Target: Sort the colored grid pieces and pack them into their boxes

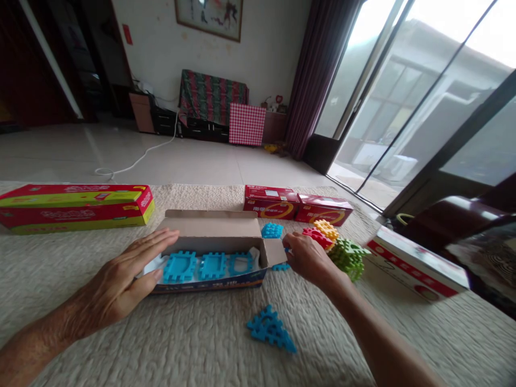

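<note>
An open cardboard box (209, 284) stands on the bedspread, its lid folded back. Three blue interlocking plastic pieces (179, 267) lie in a row inside on white lining. My left hand (127, 274) rests against the box's left end, fingers stretched out and thumb over the near edge. Just right of the box, my right hand (308, 258) has its fingers closed at a blue interlocking piece (281, 266), which they partly hide. Another blue stack (272, 230) sits behind it. A triangular blue piece (271, 329) lies in front of the box.
Red pieces (318, 237), yellow pieces (326, 230) and green pieces (350, 258) are heaped beyond my right forearm. Two dark red boxes (271, 203) stand behind, a red-and-yellow box (76, 209) at left and a white-and-red box (419, 263) at right. A glass door (403, 97) is beyond.
</note>
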Motion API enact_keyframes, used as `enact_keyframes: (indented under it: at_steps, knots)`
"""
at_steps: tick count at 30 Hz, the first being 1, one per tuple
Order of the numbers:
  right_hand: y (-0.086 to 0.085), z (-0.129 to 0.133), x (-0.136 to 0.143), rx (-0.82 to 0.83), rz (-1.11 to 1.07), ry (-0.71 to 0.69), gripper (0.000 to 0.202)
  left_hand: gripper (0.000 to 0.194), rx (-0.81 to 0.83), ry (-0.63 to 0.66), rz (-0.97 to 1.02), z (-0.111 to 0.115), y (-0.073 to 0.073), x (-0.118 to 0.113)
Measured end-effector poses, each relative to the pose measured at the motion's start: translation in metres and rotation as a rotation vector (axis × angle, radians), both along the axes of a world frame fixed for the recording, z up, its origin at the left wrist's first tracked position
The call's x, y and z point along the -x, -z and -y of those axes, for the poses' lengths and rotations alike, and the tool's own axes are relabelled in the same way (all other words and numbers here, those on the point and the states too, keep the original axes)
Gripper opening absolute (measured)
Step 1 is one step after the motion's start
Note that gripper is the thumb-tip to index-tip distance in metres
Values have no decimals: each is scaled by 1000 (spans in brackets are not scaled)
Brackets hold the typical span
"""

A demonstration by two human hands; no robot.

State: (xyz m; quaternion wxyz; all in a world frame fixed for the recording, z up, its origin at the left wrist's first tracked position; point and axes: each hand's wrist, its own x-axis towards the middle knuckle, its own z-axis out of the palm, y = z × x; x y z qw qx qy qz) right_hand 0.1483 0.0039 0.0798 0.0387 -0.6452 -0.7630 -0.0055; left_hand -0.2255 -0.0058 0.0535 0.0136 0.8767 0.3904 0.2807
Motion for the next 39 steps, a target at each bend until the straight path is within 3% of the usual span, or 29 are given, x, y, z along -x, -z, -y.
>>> enact_keyframes:
  at_steps: [3, 6, 11, 15, 18, 21, 25, 31, 39]
  knots:
    - [-5, 1, 0, -2, 9, 9, 11, 51, 0, 5, 12, 0, 0, 0]
    - [-20, 2, -5, -38, 53, 108, 9, 51, -4, 0, 25, -1, 1, 0]
    - [-53, 4, -16, -292, 12, 232, 17, 51, -23, -17, 59, -1, 3, -2]
    - [-64, 9, 14, -382, -128, 20, 16, 51, -58, -37, 73, -2, 6, -3]
    - [-61, 13, 52, -285, -166, -127, 15, 51, -95, -38, 57, -3, 7, -3]
    - [-54, 13, 80, -184, -87, -163, 13, 50, -112, -48, 31, -3, 5, -4]
    - [-48, 9, 91, -110, 27, -156, 12, 50, -78, -58, 25, 0, 0, -5]
    - [-49, 8, 85, -93, 48, -150, 15, 50, -37, -68, 26, 3, -3, -6]
    - [-68, -4, 26, -222, -125, 40, 18, 53, -25, -49, 8, 2, -3, -1]
